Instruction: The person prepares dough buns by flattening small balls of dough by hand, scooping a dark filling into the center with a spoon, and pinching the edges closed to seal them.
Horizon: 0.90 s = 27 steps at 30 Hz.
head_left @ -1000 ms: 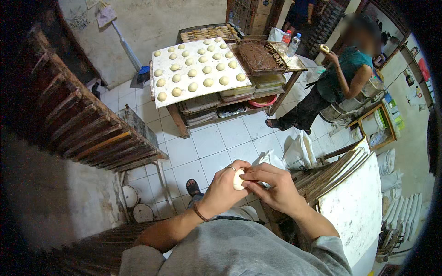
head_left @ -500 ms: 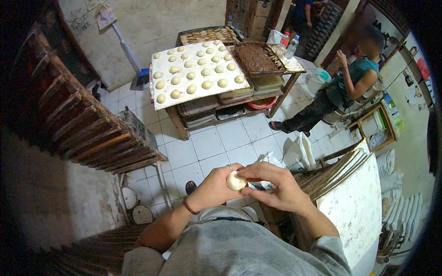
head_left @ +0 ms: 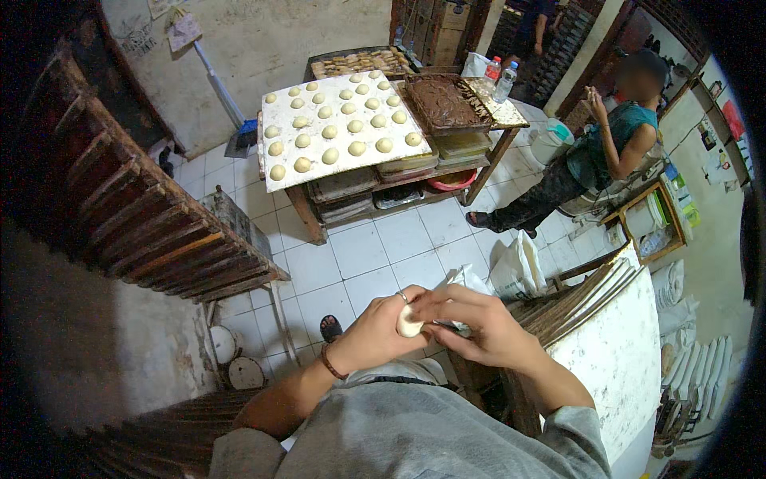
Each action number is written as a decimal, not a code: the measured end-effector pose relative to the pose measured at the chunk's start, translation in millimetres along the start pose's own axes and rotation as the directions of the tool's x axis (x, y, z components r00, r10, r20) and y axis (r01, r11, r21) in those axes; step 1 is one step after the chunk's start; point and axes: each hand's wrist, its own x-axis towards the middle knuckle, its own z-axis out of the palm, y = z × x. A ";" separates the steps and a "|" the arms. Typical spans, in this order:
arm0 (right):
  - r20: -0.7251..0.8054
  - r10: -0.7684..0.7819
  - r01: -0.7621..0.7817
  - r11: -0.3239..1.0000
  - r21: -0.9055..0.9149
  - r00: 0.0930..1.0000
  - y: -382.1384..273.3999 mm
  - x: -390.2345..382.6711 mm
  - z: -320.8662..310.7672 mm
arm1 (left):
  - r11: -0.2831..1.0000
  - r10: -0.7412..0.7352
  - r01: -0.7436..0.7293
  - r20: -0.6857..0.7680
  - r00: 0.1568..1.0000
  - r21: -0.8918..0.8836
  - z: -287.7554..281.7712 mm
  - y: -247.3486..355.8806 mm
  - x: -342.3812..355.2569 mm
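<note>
A small pale dough ball [head_left: 409, 322] is in front of my body, cupped in my left hand [head_left: 373, 330]. The left fingers curl round it, and one wears a ring. My right hand [head_left: 479, 321] meets it from the other side, thumb and fingertips pressing on the dough's right edge. Those fingertips partly cover the ball. Beyond my hands, a white floured board [head_left: 277, 126] on a wooden table carries several similar dough balls [head_left: 357, 148] in rows. Next to the board sits a tray of brown filling [head_left: 447, 102].
A wooden rack [head_left: 136, 191] rises at the left. To my right, stacked boards [head_left: 604, 359] stand beside white sacks [head_left: 517, 267]. Two bottles [head_left: 506, 82] are on the table's far right. A co-worker [head_left: 610, 144] stands at the right; another person [head_left: 536, 28] is farther back.
My right fingers have closed further over the dough ball, hiding more of it, and it looks narrower. The co-worker's hands have shifted slightly. The person at the back has moved.
</note>
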 end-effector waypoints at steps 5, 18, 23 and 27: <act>-0.003 0.055 -0.055 0.996 -0.070 0.998 9.0 -6.4 6.1 | 0.998 0.061 -0.056 -0.137 0.989 0.041 11.2 8.8 -1.3; 0.060 0.026 -0.029 0.999 0.041 0.998 0.0 -3.0 1.9 | 0.987 -0.062 0.120 0.435 0.898 -0.108 -16.5 -11.4 4.5; 0.183 0.013 -0.032 0.994 0.103 0.983 -9.9 -2.8 -6.1 | 0.909 0.033 0.245 0.642 0.766 -0.338 -15.0 -3.0 9.1; 0.279 -0.075 0.035 0.989 0.143 0.957 -15.7 0.3 -10.2 | 0.908 0.199 0.203 0.802 0.563 -0.368 -8.1 -14.5 16.4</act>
